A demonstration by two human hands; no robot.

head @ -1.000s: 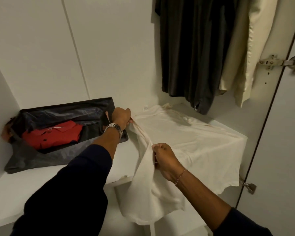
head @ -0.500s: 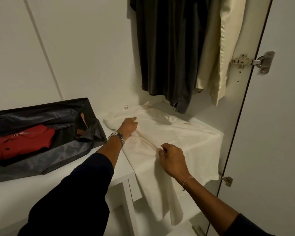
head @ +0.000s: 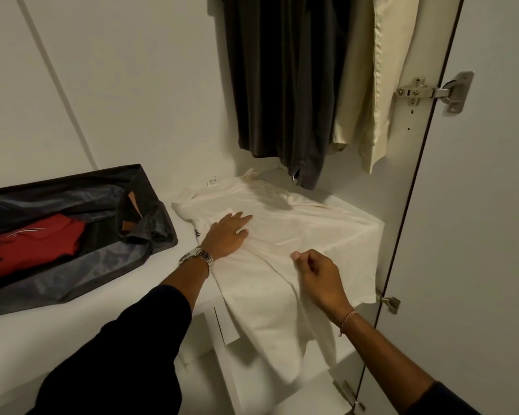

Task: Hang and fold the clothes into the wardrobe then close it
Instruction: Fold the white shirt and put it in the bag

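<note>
Two garments hang already. My left hand presses flat, fingers straight, on the half-folded white shirt; right hand loosely curled, holding nothing. Door unclosed.

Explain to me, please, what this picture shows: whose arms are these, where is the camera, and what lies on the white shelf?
No machine is here. A person wears a camera on the head, looking forward and down into a wardrobe, so you see their own arms. The left hand presses flat on a cream-white cotton shirt spread on the white shelf; part of the shirt hangs over the shelf edge. The right hand has curled fingers above the cloth; whether it has a grip on the cloth is unclear. Left lies an open dark fabric bag with a red shirt inside. A dark garment and a cream garment hang above.
</note>
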